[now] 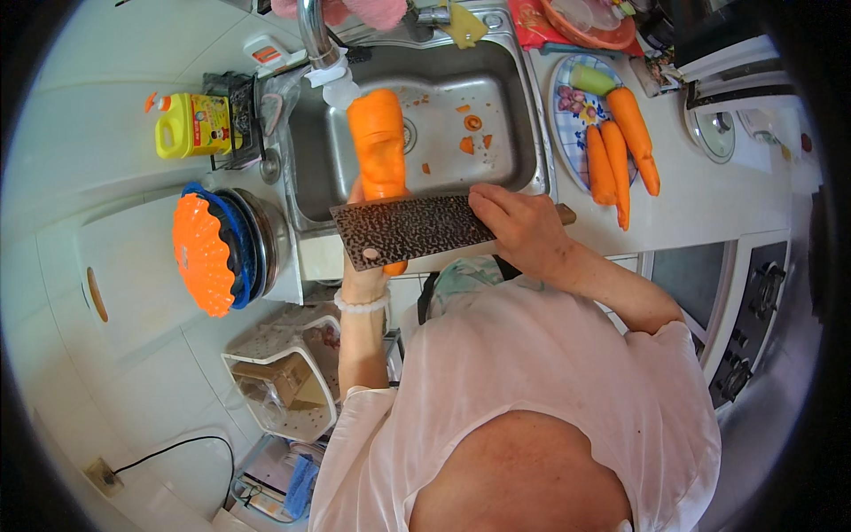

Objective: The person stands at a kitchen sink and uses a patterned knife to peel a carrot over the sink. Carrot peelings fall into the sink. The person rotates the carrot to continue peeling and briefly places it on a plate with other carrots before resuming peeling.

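A large peeled carrot (377, 143) extends over the stainless steel sink (439, 169), its lower end in my left hand (362, 266), which is partly hidden behind the blade. My right hand (522, 226) grips a cleaver (412, 226) with a dark hammered blade and a wooden handle; the blade lies across the lower part of the carrot. Whether its edge touches the carrot cannot be told. Carrot scraps (467, 144) are scattered on the sink floor. On a patterned oval plate (562, 143) to the right are several peeled carrots (630, 126), a pale green vegetable piece (592, 80) and small purplish bulbs (570, 100).
The faucet (318, 40) hangs over the sink's upper left. A yellow detergent jug (194, 126) and stacked basins with an orange scalloped one (203, 256) stand at left. Below is a white bin (326, 405). A glass lid (711, 136) and gas stove (748, 326) are at right.
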`<state>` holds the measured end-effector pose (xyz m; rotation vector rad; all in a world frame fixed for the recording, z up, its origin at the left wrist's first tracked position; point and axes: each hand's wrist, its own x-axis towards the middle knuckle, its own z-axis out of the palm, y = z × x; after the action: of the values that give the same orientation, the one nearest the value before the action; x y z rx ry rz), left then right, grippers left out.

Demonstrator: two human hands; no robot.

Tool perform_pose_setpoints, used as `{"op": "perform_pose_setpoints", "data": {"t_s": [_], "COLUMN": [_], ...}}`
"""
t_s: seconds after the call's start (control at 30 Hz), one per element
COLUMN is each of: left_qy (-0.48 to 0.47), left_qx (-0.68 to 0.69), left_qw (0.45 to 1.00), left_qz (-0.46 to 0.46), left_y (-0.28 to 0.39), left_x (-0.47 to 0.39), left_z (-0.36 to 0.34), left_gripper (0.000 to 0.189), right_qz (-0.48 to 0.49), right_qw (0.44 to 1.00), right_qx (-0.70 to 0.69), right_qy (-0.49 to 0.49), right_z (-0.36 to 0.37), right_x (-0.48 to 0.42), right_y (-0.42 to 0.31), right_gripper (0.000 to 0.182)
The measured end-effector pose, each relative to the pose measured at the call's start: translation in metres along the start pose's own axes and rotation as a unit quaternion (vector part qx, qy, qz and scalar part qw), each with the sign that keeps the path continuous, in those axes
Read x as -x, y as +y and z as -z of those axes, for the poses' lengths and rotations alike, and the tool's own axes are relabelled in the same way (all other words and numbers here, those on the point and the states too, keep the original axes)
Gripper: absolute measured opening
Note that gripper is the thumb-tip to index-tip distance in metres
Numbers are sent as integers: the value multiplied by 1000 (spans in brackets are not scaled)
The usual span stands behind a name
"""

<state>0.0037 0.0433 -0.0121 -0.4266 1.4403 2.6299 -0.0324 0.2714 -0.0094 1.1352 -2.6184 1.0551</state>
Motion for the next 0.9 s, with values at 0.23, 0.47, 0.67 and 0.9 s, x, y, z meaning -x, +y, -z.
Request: {"op": "perform_pose_setpoints", "data": {"t_s": [0.23,0.47,0.67,0.9], "left_qy": [-5,-18,-78,-44], "left_qx": [27,36,-2,-64], "left_qw": [999,998,996,996], "left_qz": [28,41,48,37], "left_y": [3,-1,7,14], "left_x": [3,5,5,6], "left_z": [0,2,6,-7], "left_gripper": [59,57,73,70], "right_qz": [3,-6,-9,-19], "right_qw": [1000,1000,998,997], "right_qx": [7,-8,-49,-64], "right_qy": [23,17,-29,-43], "right_z": [-1,0,5,6], "right_x": [-1,-3,-6,-7], "right_y": [-1,-1,2,2], "right_gripper": [24,24,21,19]}}
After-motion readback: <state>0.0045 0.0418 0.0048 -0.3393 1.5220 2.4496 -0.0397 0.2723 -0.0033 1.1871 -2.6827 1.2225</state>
